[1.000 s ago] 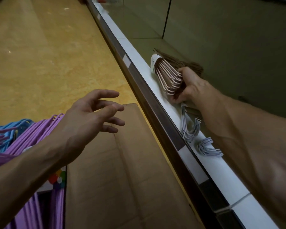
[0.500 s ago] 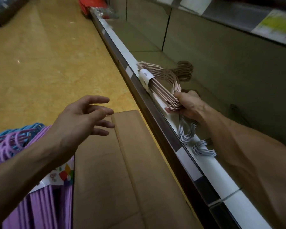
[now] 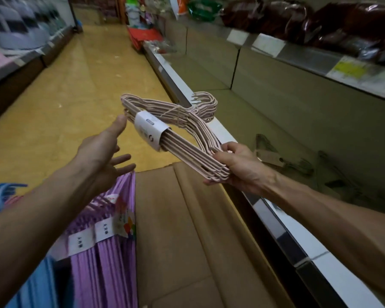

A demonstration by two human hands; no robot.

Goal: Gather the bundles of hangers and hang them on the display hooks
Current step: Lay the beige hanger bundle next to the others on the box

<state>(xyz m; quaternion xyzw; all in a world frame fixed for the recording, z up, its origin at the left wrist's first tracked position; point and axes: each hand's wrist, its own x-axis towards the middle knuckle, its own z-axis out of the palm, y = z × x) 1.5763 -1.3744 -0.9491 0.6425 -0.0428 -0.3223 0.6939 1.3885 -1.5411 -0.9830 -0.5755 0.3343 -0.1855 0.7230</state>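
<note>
Gripped at its near end by the right hand point(image 3: 236, 167), the pink hanger bundle point(image 3: 176, 130) is held above the aisle, its long axis running up and leftward, where the left hand point(image 3: 105, 150), fingers spread and empty, is nearer its far end.

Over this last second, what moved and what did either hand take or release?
The right hand has kept its grip on the pale pink banded bundle of wire hangers and lifted it off the white-edged lower shelf out over the flat brown cardboard. The left hand, open, turned palm-up toward the bundle without touching it. The purple hanger bundles stayed put.
</note>
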